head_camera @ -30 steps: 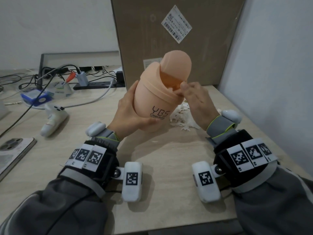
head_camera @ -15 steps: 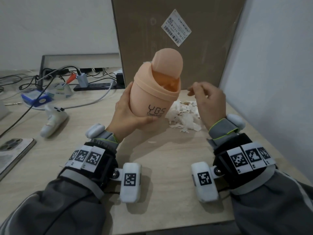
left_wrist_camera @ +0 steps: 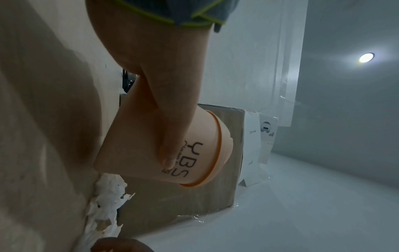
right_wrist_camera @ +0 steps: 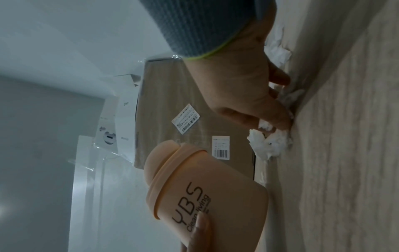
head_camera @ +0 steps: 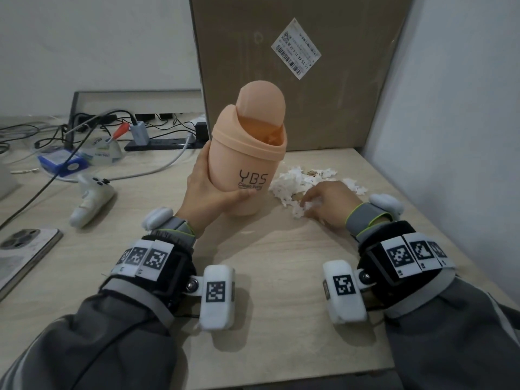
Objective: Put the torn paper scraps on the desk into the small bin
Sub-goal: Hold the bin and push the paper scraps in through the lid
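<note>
- Fingers point(right_wrist_camera: 278, 117) of right hand point(head_camera: 327, 202): curled down onto the desk, pinching white torn paper scraps point(head_camera: 298, 184) at the near edge of the pile; pile lies just right of the bin, near the cardboard box.
- Left hand point(head_camera: 209, 198): wrapped round the lower body of the small bin point(head_camera: 247, 164), thumb across the front beside the print; bin is tilted and, in the wrist views, its base sits clear of the desk.
- Small bin: peach plastic, rounded swing lid tipped open at the top, collar ring below it. Black print reads "YBS" over "Clean living".
- Cardboard box point(head_camera: 295, 74): tall, brown, upright behind the bin; white shipping label with barcode stuck at a slant, text too small to read. A second white barcode label shows lower down in the right wrist view.
- Desk point(head_camera: 267, 277): pale wood-grain top, set into a corner of grey-white walls.
- Far left of desk: white handheld controller point(head_camera: 91, 198), black power strip point(head_camera: 163, 143) with tangled cables, smartphone point(head_camera: 22, 254) lying camera-side up.
- Ceiling light point(left_wrist_camera: 366, 57): round, lit, in the left wrist view.
</note>
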{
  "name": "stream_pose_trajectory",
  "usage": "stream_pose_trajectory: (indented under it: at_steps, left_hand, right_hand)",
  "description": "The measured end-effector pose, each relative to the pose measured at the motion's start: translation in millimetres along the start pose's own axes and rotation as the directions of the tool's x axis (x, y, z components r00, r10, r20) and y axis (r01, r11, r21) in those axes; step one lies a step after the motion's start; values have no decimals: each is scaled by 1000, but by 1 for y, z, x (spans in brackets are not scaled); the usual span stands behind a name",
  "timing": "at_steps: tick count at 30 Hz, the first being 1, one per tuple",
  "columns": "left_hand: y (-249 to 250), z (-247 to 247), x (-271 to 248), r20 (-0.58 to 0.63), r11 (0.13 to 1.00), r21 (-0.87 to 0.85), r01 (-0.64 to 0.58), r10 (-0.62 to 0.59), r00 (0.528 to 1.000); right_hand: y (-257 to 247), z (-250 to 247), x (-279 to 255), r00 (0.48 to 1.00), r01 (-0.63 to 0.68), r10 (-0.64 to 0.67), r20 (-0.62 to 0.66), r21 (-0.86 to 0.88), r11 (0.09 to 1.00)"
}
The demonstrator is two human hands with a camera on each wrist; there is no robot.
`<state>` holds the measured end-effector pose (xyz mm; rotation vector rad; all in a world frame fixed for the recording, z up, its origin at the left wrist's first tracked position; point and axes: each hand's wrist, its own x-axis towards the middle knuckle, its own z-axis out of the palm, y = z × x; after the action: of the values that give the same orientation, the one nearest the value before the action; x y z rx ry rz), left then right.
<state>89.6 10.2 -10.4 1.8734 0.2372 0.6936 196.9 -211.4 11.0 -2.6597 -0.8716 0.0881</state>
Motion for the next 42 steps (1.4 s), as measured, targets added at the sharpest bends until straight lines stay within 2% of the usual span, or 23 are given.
stream_pose_trajectory:
  at_steps: [2,5,9,12,15,20,24,29,32,34,38,40,42]
  left_hand:
    - [-1,-1,0,-2,1000,1,4,-4,1000]
    - [-2,0,0,-6,1000,12,8,-8,1000]
    - [-3,0,1,-7,999,32,8,-7,1000]
    - [-4,0,1,-6,999,50,8,-8,1000]
    - [-3,0,2,1,996,84,-5,5,1000]
    - [-2,1,4,27,988,155,-27,23,999]
    - [1,3,2,70,978,198,-60,46,996]
    - [11,7,-3,161,971,204,-123,91,983]
    - [9,9,-3,192,970,212,-123,82,978]
    - [8,9,-3,198,970,209,-125,83,977]
    - [9,9,-3,195,969,206,-134,94,976]
    - [10,9,-3,197,969,202,-141,101,975]
    - [11,10,-4,195,970,202,-138,98,976]
  right_hand:
    - [-2,-1,2,990,20,-12,-138,59,998]
    - [0,-4,5,942,55,13,-334,192,980]
    - [5,-2,6,907,86,88,-412,386,918]
    - [8,-3,9,858,108,178,-482,508,855]
    - [6,-8,8,801,206,233,-551,620,757]
    - [-8,-21,-3,714,443,208,-668,662,605]
    - [-18,-28,-10,677,579,139,-723,640,505]
    - [-25,-22,-12,692,600,28,-721,596,534]
    - [-26,-18,-11,687,597,12,-727,574,561]
    - [-25,-15,-10,698,610,-54,-714,553,568]
    - [-25,-13,-11,704,595,-171,-689,441,672]
    - [-25,-14,-13,699,598,-216,-682,391,700]
    - [-26,-13,-14,716,585,-262,-647,353,730]
